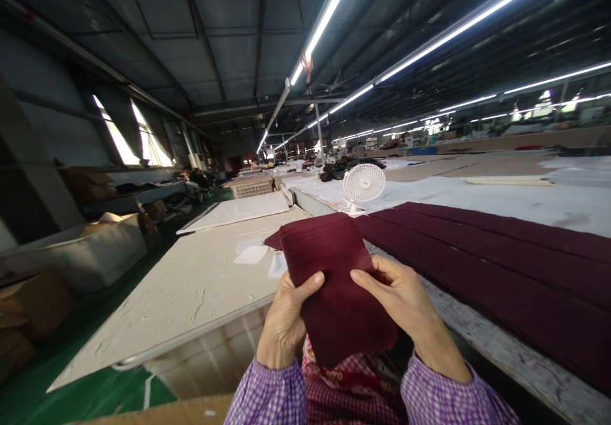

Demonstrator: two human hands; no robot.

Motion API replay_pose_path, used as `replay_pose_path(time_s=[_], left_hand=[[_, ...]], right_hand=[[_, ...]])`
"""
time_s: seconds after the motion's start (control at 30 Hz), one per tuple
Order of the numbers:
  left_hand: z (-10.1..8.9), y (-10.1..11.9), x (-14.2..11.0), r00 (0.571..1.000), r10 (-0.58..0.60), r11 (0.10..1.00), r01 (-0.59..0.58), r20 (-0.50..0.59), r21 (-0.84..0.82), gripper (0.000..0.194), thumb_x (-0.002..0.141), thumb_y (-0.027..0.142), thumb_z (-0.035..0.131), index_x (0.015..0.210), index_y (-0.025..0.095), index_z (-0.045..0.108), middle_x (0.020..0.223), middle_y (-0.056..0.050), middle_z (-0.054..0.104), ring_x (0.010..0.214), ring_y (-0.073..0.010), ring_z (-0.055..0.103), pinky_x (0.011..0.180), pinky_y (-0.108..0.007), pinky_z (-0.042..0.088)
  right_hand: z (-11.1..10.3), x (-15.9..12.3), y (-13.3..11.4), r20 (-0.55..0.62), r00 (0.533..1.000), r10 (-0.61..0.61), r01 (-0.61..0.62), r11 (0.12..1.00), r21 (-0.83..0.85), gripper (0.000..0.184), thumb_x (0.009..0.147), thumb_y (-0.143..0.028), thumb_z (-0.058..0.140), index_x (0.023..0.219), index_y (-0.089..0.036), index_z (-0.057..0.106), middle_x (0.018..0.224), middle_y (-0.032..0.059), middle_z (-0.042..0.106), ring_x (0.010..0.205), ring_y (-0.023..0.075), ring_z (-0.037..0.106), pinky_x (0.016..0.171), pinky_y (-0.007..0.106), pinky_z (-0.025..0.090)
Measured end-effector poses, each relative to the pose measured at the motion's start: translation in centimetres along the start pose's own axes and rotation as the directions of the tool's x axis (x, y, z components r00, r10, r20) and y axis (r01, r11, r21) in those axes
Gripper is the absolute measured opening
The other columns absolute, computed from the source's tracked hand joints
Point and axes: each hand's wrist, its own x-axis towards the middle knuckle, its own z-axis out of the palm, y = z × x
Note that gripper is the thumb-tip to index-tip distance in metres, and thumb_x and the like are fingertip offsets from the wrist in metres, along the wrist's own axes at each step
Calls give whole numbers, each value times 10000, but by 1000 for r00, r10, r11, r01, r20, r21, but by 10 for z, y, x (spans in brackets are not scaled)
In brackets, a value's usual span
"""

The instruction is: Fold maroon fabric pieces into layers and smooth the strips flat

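Workshop ceiling (pixel 143 37) carries lit strip lights (pixel 328 14); below, a cream tabletop (pixel 181 298) lies left, a white tabletop (pixel 443 189) right. Maroon fabric piece (pixel 334 298) is held up between both hands, long axis running near to far. Left hand (pixel 285 313) pinches its left edge, thumb on top, fingers largely hidden beneath; right hand (pixel 401 292) pinches the right edge likewise. Both grips are about equally near its middle. Maroon fabric strips (pixel 501 285) lie to the right, nearer the right hand. White fan (pixel 364 183) stands beyond.
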Motion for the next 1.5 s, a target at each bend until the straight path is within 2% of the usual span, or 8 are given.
replay_pose_path(time_s=[0.33,0.5,0.6,0.73,0.87,1.03,1.27,1.5], left_hand=[[6,-2,0,999,-2,1000,2,-35,-1,260,633,97,772,882,123,706,822,-93,739,745,-210,699,755,-286,562],[5,-2,0,998,-4,1000,5,-66,14,288,605,98,789,876,125,697,793,-84,739,683,-196,696,692,-274,568],[3,-2,0,999,-11,999,12,-51,32,292,599,104,792,871,121,690,792,-90,738,721,-221,698,720,-310,567],[2,-2,-1,999,-34,996,35,-12,83,301,605,113,789,888,107,687,817,-106,737,746,-241,698,755,-347,560],[1,-2,-2,999,-34,994,34,7,102,301,614,116,784,899,110,690,828,-103,737,775,-244,696,782,-348,552],[-2,0,-3,999,-33,995,31,21,99,308,621,121,781,915,113,686,842,-103,736,787,-245,695,792,-354,548],[-1,1,-3,1000,-19,997,21,-24,75,302,596,136,799,872,111,680,801,-108,734,753,-256,697,767,-370,556],[1,0,-3,999,-29,997,28,15,79,312,577,101,804,871,107,699,833,-114,736,768,-254,697,762,-354,560]], right_hand=[[-4,-2,-1,-19,992,-122,115,969,-216,333,827,-388,580,617,-174,437,612,-45,406,574,84,378,506,201,320],[-5,-1,1,17,997,-80,81,985,-151,291,835,-406,568,669,-183,483,633,-32,488,588,103,475,519,207,386],[-7,-2,0,4,996,-85,85,992,-97,229,819,-395,596,943,-205,562,918,32,631,780,160,598,661,258,481],[-8,-3,-4,-53,987,-152,144,981,-128,368,776,-409,652,1098,-258,556,1194,48,564,1041,209,562,877,334,463],[-7,-2,-6,-25,994,-110,109,993,-38,360,758,-407,674,1071,-270,560,1179,25,566,1075,194,546,885,312,471],[-4,-2,-7,51,998,-33,26,990,141,370,723,-379,712,1011,-248,520,1010,10,617,866,152,614,726,248,520],[-3,-4,-6,129,991,-47,38,996,75,271,806,-391,627,990,-194,609,996,56,657,903,200,623,773,312,528],[0,-3,-4,42,997,-71,71,997,-9,238,827,-386,596,943,-184,644,914,44,684,834,191,628,710,281,523]])
